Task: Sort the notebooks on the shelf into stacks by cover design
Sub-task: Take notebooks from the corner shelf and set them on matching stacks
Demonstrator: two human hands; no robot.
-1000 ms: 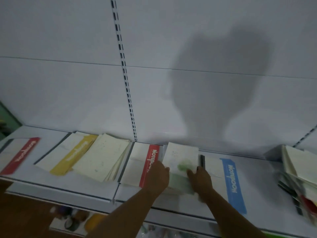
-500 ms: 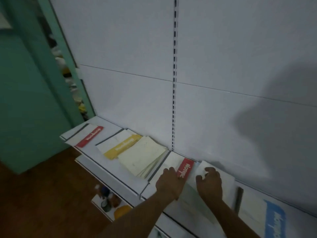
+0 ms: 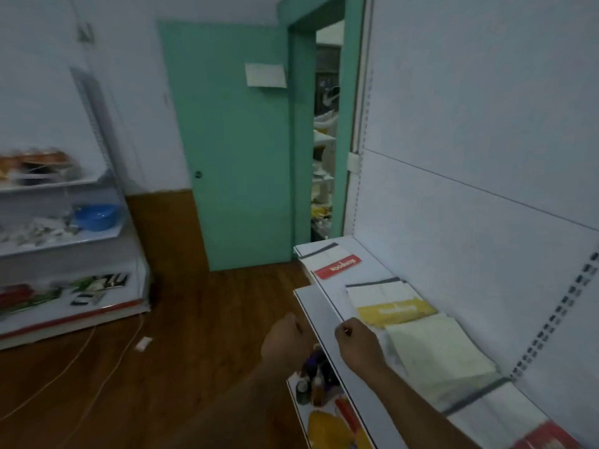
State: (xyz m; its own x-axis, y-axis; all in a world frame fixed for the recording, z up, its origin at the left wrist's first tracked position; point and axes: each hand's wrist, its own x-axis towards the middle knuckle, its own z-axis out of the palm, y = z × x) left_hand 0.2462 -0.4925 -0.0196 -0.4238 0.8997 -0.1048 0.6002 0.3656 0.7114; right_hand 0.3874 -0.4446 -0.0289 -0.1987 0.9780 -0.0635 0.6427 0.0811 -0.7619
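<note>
The left hand (image 3: 283,340) hovers off the shelf (image 3: 324,314) front edge, fingers curled, holding nothing visible. The right hand (image 3: 356,343) rests over the edge at 3 o'clock of the left, loosely fisted; motion blur makes any pinch uncertain. On the shelf lie the red-band notebook (image 3: 337,265) at 12 o'clock, the yellow-band notebook (image 3: 393,307), and the cream stack (image 3: 437,351) just right of the right hand.

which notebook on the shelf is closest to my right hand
The plain cream notebook stack, lying just beside your right hand. It has no coloured band, unlike the yellow-banded notebook behind it and the red-banded notebook further back.
</note>
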